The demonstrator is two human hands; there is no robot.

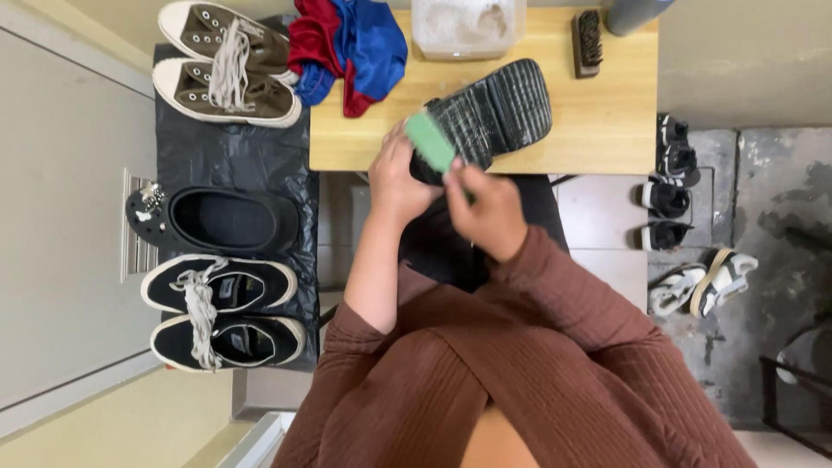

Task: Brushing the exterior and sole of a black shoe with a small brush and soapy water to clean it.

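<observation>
Nearby, a red and blue cloth (348,45), a tub (466,26) and a brush (588,42) line the table's (607,130) far edge. At its near edge, left hand (400,180) clasps a black shoe (490,114), ridged sole up; right hand (487,212) pinches a green sponge (431,141) against it.

From my remote seat I see the wearer dressed in a rust-brown ribbed knit top, its fine vertical ribs running down the chest toward six o'clock. The long sleeves are pushed up, the left one bunched near the elbow at about eight o'clock, the right one reaching the wrist. Both the left hand (400,176) and right hand (488,210) are bare, without gloves.
</observation>
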